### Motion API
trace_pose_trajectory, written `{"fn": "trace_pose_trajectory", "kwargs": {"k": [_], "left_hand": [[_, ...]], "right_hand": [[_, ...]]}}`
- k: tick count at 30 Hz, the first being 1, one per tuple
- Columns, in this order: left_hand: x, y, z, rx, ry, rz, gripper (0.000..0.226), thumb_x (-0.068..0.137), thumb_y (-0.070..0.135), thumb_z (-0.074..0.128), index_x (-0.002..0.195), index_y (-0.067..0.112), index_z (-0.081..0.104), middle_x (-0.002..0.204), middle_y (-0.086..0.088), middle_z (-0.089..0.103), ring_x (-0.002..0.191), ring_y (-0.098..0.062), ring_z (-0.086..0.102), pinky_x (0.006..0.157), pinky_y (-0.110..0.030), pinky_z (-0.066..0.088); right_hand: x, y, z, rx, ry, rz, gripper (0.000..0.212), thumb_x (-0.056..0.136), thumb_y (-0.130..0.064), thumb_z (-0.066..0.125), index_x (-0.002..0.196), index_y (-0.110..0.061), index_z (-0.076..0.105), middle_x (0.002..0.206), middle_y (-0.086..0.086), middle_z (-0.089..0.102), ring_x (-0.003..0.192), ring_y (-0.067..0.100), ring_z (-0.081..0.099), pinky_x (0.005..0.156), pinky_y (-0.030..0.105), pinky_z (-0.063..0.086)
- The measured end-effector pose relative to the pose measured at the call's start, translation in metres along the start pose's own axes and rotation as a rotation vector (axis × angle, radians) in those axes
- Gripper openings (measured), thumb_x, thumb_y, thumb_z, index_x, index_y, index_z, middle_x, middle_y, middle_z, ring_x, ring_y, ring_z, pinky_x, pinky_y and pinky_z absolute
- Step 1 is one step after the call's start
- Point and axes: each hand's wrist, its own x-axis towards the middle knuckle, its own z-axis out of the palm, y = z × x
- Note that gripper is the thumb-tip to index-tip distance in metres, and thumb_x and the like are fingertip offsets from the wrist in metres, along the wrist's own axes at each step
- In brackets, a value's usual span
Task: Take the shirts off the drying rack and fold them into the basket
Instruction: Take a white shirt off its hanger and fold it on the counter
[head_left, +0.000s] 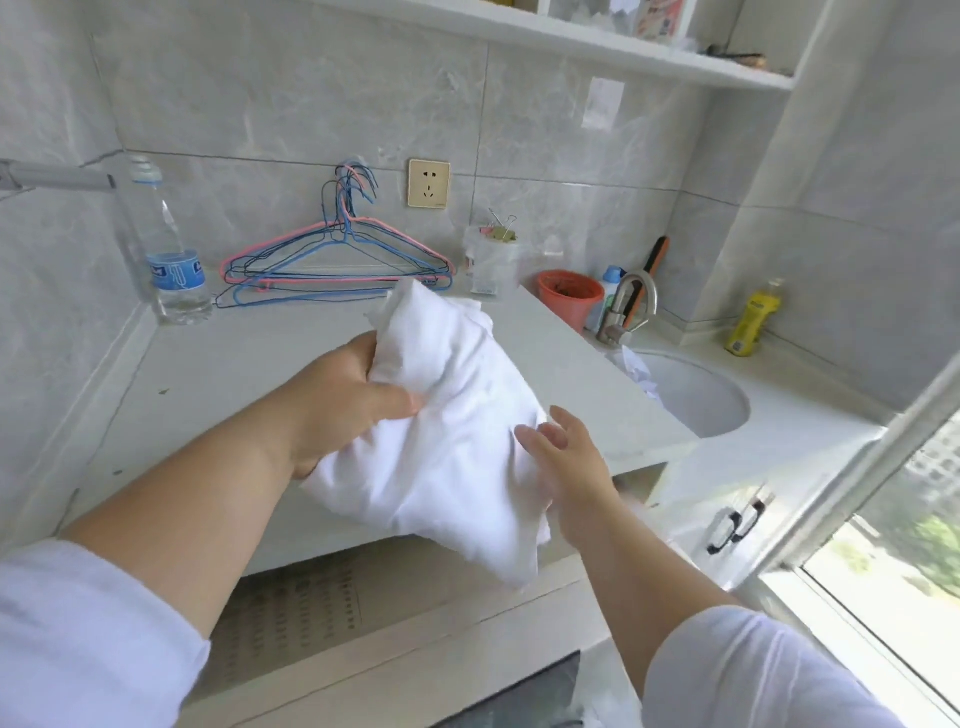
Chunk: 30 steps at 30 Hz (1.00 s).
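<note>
a white shirt (447, 431), folded into a soft, wrinkled bundle, is held mid-frame above the pale surface (218, 364). the left hand (337, 405) grips its upper left edge, thumb pressed in; the right hand (566, 457) fingers lie relaxed against its right side.

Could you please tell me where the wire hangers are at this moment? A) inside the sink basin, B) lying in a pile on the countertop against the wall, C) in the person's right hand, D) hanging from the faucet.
B: the pink and blue wire hangers lie stacked on the countertop by the tiled wall, between the water bottle and the wall socket.
</note>
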Motion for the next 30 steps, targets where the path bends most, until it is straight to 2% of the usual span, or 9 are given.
{"fn": "trace_pose_trajectory", "kwargs": {"k": [2, 4, 6, 8, 12, 16, 22, 26, 30], "left_hand": [[-0.017, 0.017, 0.009, 0.028, -0.114, 0.062, 0.051, 0.061, 0.023, 0.069, 0.111, 0.032, 0.06, 0.107, 0.003, 0.07, 0.099, -0.021, 0.068, 0.093, -0.05, 0.05], [-0.036, 0.028, 0.024, 0.017, -0.234, 0.111, 0.05, 0.061, 0.021, 0.071, 0.11, 0.029, 0.063, 0.107, 0.0, 0.071, 0.1, -0.025, 0.068, 0.094, -0.051, 0.049], [-0.051, 0.03, 0.045, -0.027, -0.315, 0.121, 0.047, 0.059, 0.016, 0.072, 0.104, 0.026, 0.066, 0.104, -0.001, 0.072, 0.098, -0.024, 0.068, 0.091, -0.046, 0.05], [-0.064, 0.026, 0.069, -0.065, -0.391, 0.101, 0.04, 0.062, 0.01, 0.071, 0.1, 0.023, 0.067, 0.099, 0.0, 0.074, 0.092, -0.02, 0.07, 0.082, -0.036, 0.052], [-0.086, 0.007, 0.133, -0.076, -0.588, -0.028, 0.031, 0.08, 0.004, 0.063, 0.106, 0.022, 0.065, 0.1, -0.002, 0.074, 0.091, -0.022, 0.071, 0.075, -0.032, 0.051], [-0.099, -0.034, 0.202, 0.049, -0.644, -0.144, 0.039, 0.073, 0.01, 0.073, 0.108, 0.021, 0.062, 0.101, -0.001, 0.072, 0.096, -0.022, 0.067, 0.075, -0.033, 0.05], [-0.138, -0.122, 0.329, 0.241, -0.82, -0.422, 0.05, 0.072, 0.015, 0.069, 0.118, 0.03, 0.055, 0.113, -0.001, 0.065, 0.105, -0.027, 0.061, 0.097, -0.047, 0.046], [-0.169, -0.177, 0.413, 0.332, -0.932, -0.525, 0.065, 0.065, 0.015, 0.068, 0.126, 0.031, 0.051, 0.117, 0.0, 0.064, 0.105, -0.027, 0.061, 0.097, -0.046, 0.048], [-0.193, -0.237, 0.483, 0.49, -0.942, -0.538, 0.07, 0.065, 0.021, 0.066, 0.132, 0.025, 0.045, 0.123, -0.008, 0.058, 0.112, -0.031, 0.056, 0.097, -0.041, 0.046]], "right_hand": [[-0.037, 0.015, -0.02, 0.186, -0.002, 0.084, 0.066, 0.082, -0.03, 0.07, 0.14, -0.019, 0.04, 0.133, -0.001, 0.055, 0.121, 0.022, 0.053, 0.09, 0.031, 0.042], [-0.081, 0.036, -0.04, 0.444, -0.071, 0.215, 0.061, 0.078, -0.038, 0.07, 0.132, -0.016, 0.052, 0.126, 0.005, 0.063, 0.117, 0.027, 0.059, 0.094, 0.039, 0.047], [-0.127, 0.056, -0.057, 0.621, -0.148, 0.341, 0.063, 0.074, -0.052, 0.065, 0.126, -0.017, 0.06, 0.126, 0.01, 0.064, 0.118, 0.03, 0.059, 0.102, 0.047, 0.043], [-0.17, 0.072, -0.071, 0.727, -0.194, 0.363, 0.074, 0.061, -0.061, 0.075, 0.122, -0.019, 0.066, 0.127, 0.012, 0.062, 0.116, 0.033, 0.059, 0.094, 0.048, 0.048], [-0.246, 0.112, -0.122, 0.895, -0.093, 0.338, 0.077, 0.042, -0.036, 0.091, 0.111, -0.009, 0.071, 0.11, 0.016, 0.069, 0.097, 0.036, 0.068, 0.078, 0.047, 0.055], [-0.301, 0.157, -0.178, 0.778, 0.119, 0.451, 0.058, 0.033, -0.018, 0.087, 0.088, -0.003, 0.077, 0.09, 0.016, 0.073, 0.08, 0.033, 0.071, 0.079, 0.043, 0.054], [-0.374, 0.23, -0.256, 0.532, 0.452, 0.782, 0.032, 0.074, -0.007, 0.066, 0.106, -0.005, 0.067, 0.088, 0.016, 0.073, 0.07, 0.032, 0.069, 0.065, 0.04, 0.055], [-0.406, 0.286, -0.292, 0.397, 0.568, 0.883, 0.028, 0.077, 0.0, 0.064, 0.105, -0.003, 0.066, 0.089, 0.018, 0.072, 0.073, 0.033, 0.07, 0.061, 0.042, 0.057], [-0.422, 0.352, -0.313, 0.376, 0.628, 0.937, 0.02, 0.082, 0.004, 0.058, 0.098, -0.008, 0.062, 0.065, 0.006, 0.066, 0.043, 0.015, 0.064, 0.038, 0.023, 0.048]]}}
